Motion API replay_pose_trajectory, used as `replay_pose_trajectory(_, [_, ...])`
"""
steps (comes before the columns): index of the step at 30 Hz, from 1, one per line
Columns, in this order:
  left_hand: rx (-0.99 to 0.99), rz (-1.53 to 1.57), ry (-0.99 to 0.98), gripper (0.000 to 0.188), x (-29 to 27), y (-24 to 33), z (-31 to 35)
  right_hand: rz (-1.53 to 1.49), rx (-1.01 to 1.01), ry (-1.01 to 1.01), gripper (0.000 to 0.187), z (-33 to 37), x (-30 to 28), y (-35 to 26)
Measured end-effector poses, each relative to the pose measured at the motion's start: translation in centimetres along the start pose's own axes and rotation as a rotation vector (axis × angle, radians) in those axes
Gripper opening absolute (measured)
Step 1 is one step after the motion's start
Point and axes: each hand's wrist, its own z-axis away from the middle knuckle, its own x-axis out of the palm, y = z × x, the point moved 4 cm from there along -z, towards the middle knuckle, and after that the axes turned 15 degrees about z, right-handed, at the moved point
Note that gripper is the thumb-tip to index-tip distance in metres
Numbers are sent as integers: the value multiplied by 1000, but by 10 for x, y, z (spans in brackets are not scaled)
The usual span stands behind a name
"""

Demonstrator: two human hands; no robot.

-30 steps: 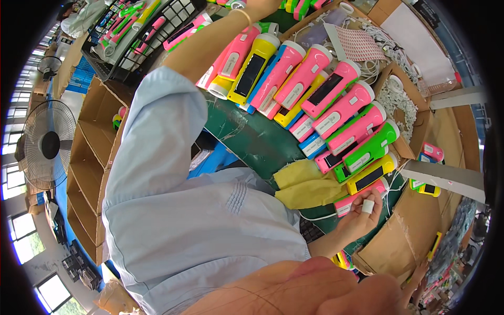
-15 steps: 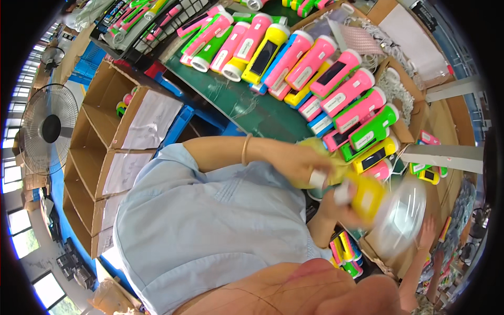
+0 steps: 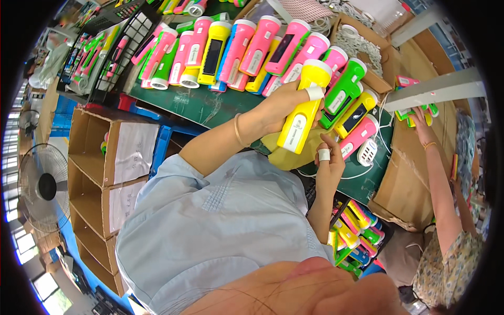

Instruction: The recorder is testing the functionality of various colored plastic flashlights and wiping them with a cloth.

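Observation:
A yellow flashlight [image 3: 299, 128] with a white lens ring is gripped in my left hand [image 3: 281, 107], its lens end tilted up and away. White tape wraps a finger of that hand, and a band circles the wrist. Just right of the flashlight's lower end, my right hand [image 3: 331, 165] is raised with its fingers apart, holding nothing; it too has white tape on a digit. Below the flashlight lies a yellowish cloth [image 3: 283, 154]. Beyond my hands, pink, green, yellow and blue flashlights [image 3: 257, 52] lean in a long overlapping row on the green table [image 3: 194, 107].
A white power strip [image 3: 367, 153] with its cord lies at right. Behind stands a cardboard box [image 3: 386, 55] of white cords. A black basket [image 3: 134, 50] is at far left; more flashlights [image 3: 352, 231] sit below right. Another person's arm [image 3: 438, 168] reaches across the cardboard at right.
The yellow flashlight, earlier blurred in my right hand, is now in my left hand, farther up and left. The view has shifted. The other person's hand now reaches flashlights at far right.

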Motion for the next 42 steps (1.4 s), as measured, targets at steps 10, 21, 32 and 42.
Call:
replay_pose_trajectory(10, [-87,-19,147,28,-5,-5,-21,-14,-65,137,30,8,4,-11])
replay_pose_trajectory(21, [560,-1660,821,74,67,68,-26,-305,-42,29,23,-34,-18,-12])
replay_pose_trajectory(32, [-5,-24,-134,29,-9,33,-23,353,-620,272,14,-44,13,-94])
replay_pose_trajectory(42, [219,107,-438,60,4,31,-1,306,-750,-208,22,-3,25,-119])
